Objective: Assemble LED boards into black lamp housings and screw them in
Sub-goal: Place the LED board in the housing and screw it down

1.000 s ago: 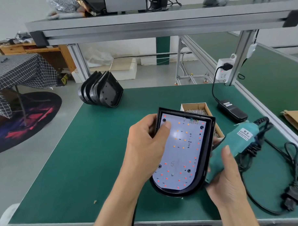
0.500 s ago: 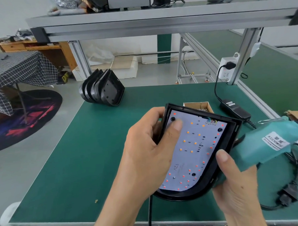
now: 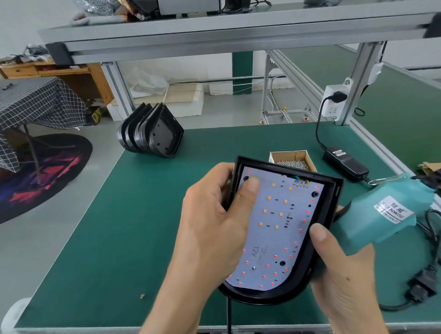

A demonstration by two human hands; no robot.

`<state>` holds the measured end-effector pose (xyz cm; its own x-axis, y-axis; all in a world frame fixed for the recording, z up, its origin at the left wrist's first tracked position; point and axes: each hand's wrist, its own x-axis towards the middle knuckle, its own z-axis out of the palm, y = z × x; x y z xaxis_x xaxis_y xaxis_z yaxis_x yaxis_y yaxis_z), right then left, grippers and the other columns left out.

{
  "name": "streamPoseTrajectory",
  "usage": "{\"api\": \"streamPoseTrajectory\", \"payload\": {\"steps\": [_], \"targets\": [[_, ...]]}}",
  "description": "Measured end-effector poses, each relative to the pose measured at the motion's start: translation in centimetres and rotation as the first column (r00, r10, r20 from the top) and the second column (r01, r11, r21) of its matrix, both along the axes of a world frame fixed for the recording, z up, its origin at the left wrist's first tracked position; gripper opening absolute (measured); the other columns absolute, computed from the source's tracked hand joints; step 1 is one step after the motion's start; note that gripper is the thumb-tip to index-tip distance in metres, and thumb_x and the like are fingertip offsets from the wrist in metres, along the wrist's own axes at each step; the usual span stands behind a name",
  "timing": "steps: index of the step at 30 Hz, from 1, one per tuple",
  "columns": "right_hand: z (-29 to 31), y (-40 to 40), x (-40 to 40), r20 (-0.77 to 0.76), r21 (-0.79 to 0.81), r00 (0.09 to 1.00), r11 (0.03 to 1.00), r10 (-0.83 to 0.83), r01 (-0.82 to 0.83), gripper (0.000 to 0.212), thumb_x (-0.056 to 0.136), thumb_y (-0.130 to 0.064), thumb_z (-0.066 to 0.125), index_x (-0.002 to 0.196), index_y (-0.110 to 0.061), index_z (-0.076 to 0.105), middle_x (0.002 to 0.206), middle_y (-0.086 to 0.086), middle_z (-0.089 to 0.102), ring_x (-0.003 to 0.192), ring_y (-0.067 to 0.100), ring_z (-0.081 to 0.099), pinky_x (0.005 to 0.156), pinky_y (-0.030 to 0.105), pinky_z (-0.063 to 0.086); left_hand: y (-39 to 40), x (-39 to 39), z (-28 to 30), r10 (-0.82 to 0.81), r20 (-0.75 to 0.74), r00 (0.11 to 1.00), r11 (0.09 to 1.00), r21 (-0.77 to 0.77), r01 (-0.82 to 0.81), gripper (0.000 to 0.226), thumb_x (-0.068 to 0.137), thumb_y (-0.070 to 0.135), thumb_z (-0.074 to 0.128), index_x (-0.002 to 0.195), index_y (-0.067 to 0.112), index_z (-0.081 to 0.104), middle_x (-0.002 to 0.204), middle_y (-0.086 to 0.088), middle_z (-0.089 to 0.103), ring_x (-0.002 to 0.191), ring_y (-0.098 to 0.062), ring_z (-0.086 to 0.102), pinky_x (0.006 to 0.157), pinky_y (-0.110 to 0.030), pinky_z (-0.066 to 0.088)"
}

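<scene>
A black lamp housing with a white LED board seated in it is held up above the green table. My left hand grips the housing's left edge, its thumb pressing on the board near the top left corner. My right hand holds a teal electric screwdriver by its body at the housing's right edge, thumb resting on the rim. The driver's tip is hidden behind the housing.
A stack of empty black housings stands at the table's far left. A cardboard box of screws sits behind the held housing. A black power adapter, cable and plug lie at the right. The table has bare room on the left.
The housing has been lifted and tilted to the right. The screwdriver has risen from low on the table to beside the housing's right edge. The view has moved closer.
</scene>
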<state>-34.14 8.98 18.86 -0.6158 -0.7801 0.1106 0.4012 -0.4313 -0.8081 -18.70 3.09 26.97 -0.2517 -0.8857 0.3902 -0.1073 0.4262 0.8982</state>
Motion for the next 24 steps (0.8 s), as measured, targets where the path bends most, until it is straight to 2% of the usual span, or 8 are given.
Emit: {"api": "streamPoseTrajectory", "payload": {"steps": [2,4,8,11,13,17,21,24], "targets": [[0.09,-0.01,-0.07,0.0,0.0,1.0,1.0,-0.001,0.001,0.035,0.071,-0.007,0.07,0.094,-0.031,0.08,0.092,-0.002,0.078,0.086,0.016,0.074,0.08,0.038,0.063,0.02,-0.2,-0.1,0.013,0.003,1.0,1.0,-0.009,-0.013,0.019,0.1,0.038,0.057,0.086,0.028,0.064,0.064,0.004,0.05,0.059,-0.005,0.039,0.05,-0.024,0.035],[0.19,-0.07,-0.17,-0.012,0.004,1.0,1.0,-0.004,0.004,0.034,0.071,-0.007,0.07,0.092,-0.032,0.08,0.089,-0.004,0.077,0.084,0.015,0.074,0.08,0.037,0.063,-0.01,-0.33,-0.18,0.028,0.033,0.999,1.0,-0.014,-0.028,0.021,0.102,0.04,0.053,0.084,0.031,0.061,0.064,0.015,0.047,0.058,-0.003,0.037,0.053,-0.015,0.033],[0.21,0.13,-0.08,-0.006,0.018,1.0,1.0,-0.009,0.009,0.032,0.07,-0.008,0.072,0.091,-0.031,0.081,0.089,-0.003,0.078,0.083,0.016,0.075,0.081,0.04,0.063,-0.22,-0.14,-0.15,-0.038,0.045,0.998,0.999,0.038,0.037,0.021,0.102,0.04,0.05,0.088,0.03,0.062,0.07,0.016,0.048,0.064,-0.006,0.039,0.056,-0.019,0.037],[0.1,0.27,-0.05,0.007,0.042,1.0,0.999,-0.009,0.009,0.032,0.07,-0.009,0.072,0.098,-0.025,0.076,0.091,0.001,0.078,0.085,0.021,0.074,0.085,0.052,0.059,-0.08,0.04,0.03,-0.076,0.049,0.996,0.996,0.04,0.074,0.024,0.103,0.035,0.05,0.082,0.041,0.059,0.066,0.021,0.044,0.06,-0.003,0.034,0.055,-0.012,0.033],[0.15,0.25,-0.09,0.006,0.054,1.0,0.998,-0.014,0.014,0.034,0.071,-0.009,0.072,0.102,-0.021,0.072,0.092,0.002,0.077,0.087,0.022,0.074,0.089,0.058,0.057,0.03,0.08,-0.03,-0.086,0.061,0.994,0.995,0.051,0.083,0.024,0.103,0.034,0.048,0.084,0.043,0.06,0.067,0.022,0.047,0.06,-0.002,0.037,0.056,-0.01,0.035],[0.23,0.16,-0.11,0.003,0.057,1.0,0.998,-0.007,0.007,0.029,0.07,-0.01,0.073,0.093,-0.028,0.078,0.091,0.0,0.077,0.086,0.022,0.073,0.091,0.06,0.055,0.01,0.14,-0.23,-0.072,0.084,0.994,0.997,0.045,0.068,0.022,0.104,0.033,0.046,0.089,0.04,0.06,0.071,0.024,0.053,0.063,0.0,0.042,0.058,-0.009,0.038],[0.1,0.21,-0.04,-0.017,0.064,1.0,0.998,-0.005,0.006,0.029,0.071,-0.012,0.074,0.093,-0.03,0.079,0.092,0.001,0.077,0.087,0.022,0.074,0.09,0.061,0.056,-0.06,0.24,-0.31,-0.08,0.073,0.994,0.995,0.066,0.076,0.018,0.104,0.04,0.047,0.094,0.038,0.063,0.072,0.007,0.054,0.062,-0.002,0.042,0.054,-0.012,0.038],[0.1,0.29,0.01,-0.039,0.058,0.999,0.998,0.0,0.003,0.029,0.071,-0.012,0.074,0.092,-0.03,0.08,0.091,0.0,0.078,0.086,0.02,0.075,0.088,0.055,0.058,-0.13,0.18,-0.42,-0.053,0.075,0.996,0.997,0.053,0.049,0.022,0.104,0.044,0.049,0.085,0.04,0.059,0.064,0.019,0.044,0.056,-0.003,0.033,0.05,-0.012,0.032]]}}
